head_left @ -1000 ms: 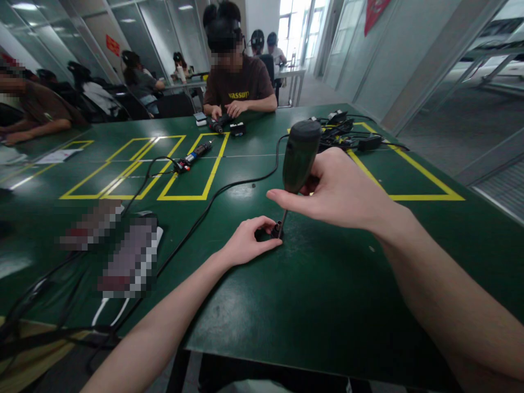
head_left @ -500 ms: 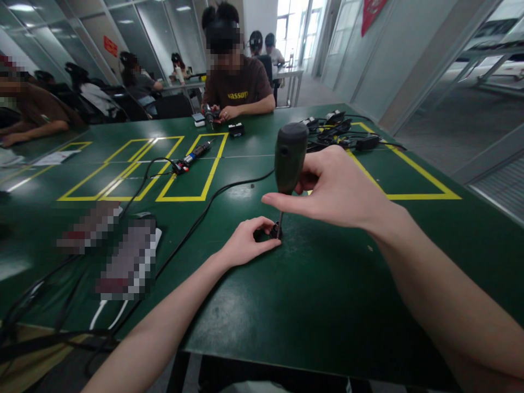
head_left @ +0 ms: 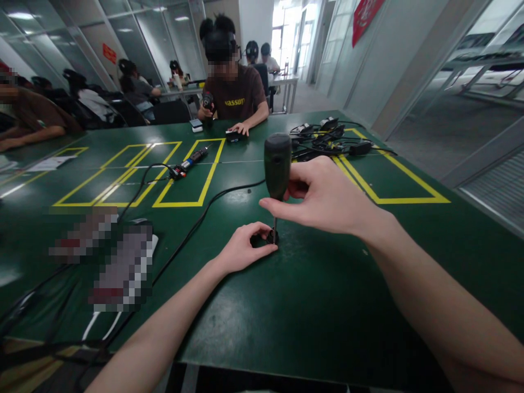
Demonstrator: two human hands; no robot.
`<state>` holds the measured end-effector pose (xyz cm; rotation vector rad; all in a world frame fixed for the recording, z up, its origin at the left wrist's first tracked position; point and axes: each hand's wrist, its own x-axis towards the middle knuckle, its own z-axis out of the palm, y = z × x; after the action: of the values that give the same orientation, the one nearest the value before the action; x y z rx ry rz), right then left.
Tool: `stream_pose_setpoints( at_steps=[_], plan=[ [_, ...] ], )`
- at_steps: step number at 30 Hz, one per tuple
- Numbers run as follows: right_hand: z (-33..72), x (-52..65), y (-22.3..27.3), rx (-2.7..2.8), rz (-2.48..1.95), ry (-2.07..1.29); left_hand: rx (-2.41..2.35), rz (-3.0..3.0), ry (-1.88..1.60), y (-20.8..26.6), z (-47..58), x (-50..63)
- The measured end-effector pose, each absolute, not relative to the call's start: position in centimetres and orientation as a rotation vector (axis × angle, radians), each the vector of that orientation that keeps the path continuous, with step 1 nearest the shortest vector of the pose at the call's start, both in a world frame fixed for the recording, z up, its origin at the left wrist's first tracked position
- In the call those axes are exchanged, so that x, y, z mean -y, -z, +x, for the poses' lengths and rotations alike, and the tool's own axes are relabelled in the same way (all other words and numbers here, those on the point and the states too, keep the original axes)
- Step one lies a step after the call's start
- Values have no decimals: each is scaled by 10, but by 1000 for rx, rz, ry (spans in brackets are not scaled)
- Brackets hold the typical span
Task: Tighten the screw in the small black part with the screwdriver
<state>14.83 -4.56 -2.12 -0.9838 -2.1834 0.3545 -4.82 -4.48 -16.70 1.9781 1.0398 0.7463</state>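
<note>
Pinning the part (head_left: 271, 236) on the bench (head_left: 229, 327) with my left hand (head_left: 241, 248), thumb and forefinger drawn in around it. Right hand (head_left: 327, 196) gripping the screwdriver (head_left: 277, 166), low on the handle. Shaft near upright, tip down at the part; whether it is seated, I cannot tell. Part lies well in from the bench's near edge and well clear of its right edge. Cables (head_left: 321, 142) heaped toward the far right corner. Power driver (head_left: 193, 159) lies nearer the far edge, left of the part. My reading: screwdriver work on the part is the step in hand. Next move, I judge, calls for a firm left pinch, shaft plumb, pressure straight down with any twist.
</note>
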Motion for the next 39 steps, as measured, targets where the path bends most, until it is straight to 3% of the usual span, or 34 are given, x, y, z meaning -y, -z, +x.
stream_pose_setpoints(
  at_steps=[25,39],
  plan=[
    [149,54,23,2180,-1103,-264,-1051,1988,-756,172,-48,44],
    [141,66,33,2080,-1184,-50,-1055,2009,-772,173,-49,42]
  ],
)
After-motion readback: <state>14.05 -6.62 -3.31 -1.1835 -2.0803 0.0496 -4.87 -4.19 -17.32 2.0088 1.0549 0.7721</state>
